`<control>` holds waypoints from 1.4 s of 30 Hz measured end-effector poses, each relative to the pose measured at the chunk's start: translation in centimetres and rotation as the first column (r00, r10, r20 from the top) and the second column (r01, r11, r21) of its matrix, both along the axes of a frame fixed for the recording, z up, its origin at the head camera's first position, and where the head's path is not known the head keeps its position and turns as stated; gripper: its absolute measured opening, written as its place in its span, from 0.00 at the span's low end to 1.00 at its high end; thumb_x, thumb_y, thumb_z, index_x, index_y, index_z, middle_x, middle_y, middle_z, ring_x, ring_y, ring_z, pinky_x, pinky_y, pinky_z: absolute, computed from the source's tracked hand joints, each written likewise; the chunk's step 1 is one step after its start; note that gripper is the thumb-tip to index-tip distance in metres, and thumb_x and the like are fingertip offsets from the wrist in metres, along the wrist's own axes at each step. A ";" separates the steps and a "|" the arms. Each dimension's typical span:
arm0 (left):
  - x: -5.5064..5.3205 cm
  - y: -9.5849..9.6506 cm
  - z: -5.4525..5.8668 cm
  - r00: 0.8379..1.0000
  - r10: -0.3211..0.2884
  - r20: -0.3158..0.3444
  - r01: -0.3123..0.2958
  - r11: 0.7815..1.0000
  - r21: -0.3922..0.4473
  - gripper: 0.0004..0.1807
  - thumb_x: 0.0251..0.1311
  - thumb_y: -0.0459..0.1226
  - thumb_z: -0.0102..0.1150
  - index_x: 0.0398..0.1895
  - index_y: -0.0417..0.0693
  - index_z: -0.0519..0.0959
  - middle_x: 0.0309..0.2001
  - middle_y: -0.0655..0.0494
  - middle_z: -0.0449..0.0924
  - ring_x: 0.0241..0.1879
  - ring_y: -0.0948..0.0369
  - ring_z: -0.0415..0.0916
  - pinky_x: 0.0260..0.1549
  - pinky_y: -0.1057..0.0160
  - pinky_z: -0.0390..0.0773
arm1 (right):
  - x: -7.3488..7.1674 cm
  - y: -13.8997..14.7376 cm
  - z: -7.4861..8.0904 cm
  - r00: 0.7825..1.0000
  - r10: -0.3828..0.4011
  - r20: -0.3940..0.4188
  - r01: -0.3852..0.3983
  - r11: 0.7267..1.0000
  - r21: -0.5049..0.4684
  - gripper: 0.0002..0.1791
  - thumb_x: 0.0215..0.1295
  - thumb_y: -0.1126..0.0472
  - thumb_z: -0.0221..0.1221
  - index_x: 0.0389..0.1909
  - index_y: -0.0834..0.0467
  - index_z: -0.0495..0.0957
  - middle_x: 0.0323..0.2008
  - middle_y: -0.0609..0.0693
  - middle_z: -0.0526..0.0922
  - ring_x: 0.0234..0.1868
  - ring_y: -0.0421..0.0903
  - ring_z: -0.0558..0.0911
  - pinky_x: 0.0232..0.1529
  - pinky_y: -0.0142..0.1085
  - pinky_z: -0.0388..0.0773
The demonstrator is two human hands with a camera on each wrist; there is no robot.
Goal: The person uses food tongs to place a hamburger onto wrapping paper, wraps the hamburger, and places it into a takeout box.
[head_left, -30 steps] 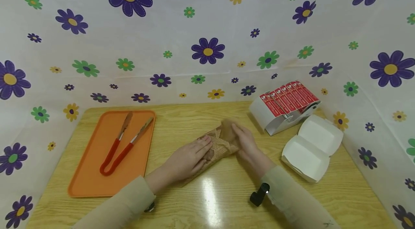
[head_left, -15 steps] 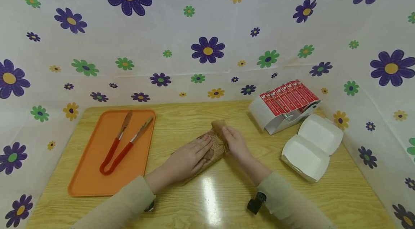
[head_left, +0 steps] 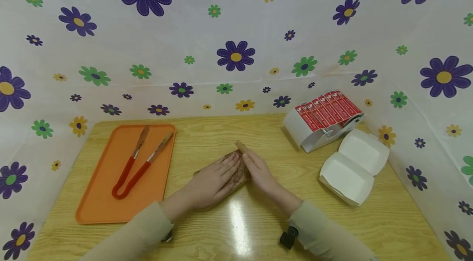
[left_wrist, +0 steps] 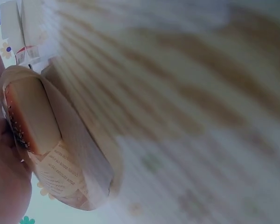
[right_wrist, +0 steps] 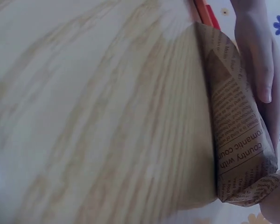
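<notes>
A brown paper wrapper (head_left: 241, 174) printed with newspaper-style text lies slantwise on the wooden table. Out of its open end, in the left wrist view, shows a seeded bun (left_wrist: 36, 114). My left hand (head_left: 212, 182) rests flat on top of the wrapped bun, fingers straight. At the far right end, my right hand (head_left: 264, 176) presses the paper flap inward with straight fingers, the flap's edge sticking up past the fingertips. The right wrist view shows creased paper folded over beside that hand. Most of the bun is hidden by the paper and my left hand.
On the left, red-handled tongs (head_left: 127, 172) lie on an orange tray (head_left: 92, 199). A white holder with red packets (head_left: 325, 109) stands at the back right. Beside it sits an opened white clamshell box (head_left: 347, 176). A flowered cloth (head_left: 199, 35) hangs behind the table.
My right hand has moved left, folding the paper's end flap over toward my left hand. The left hand stays on the wrapped bun.
</notes>
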State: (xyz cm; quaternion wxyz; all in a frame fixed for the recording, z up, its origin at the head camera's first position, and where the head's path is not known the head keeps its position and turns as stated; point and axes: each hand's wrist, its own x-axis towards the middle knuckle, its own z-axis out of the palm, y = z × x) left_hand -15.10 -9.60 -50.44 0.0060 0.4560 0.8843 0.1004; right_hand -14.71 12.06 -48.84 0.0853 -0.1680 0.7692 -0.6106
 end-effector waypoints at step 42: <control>1.4 -1.6 -0.3 0.996 0.083 0.023 -0.082 0.996 -0.035 0.47 0.82 0.62 0.36 0.86 0.38 0.40 0.87 0.44 0.32 0.87 0.48 0.39 0.85 0.50 0.51 | 1.0 1.6 -1.2 0.846 0.389 -0.366 0.035 0.642 0.766 0.53 0.78 0.39 0.53 0.85 0.67 0.41 0.87 0.62 0.40 0.88 0.56 0.41 0.88 0.55 0.44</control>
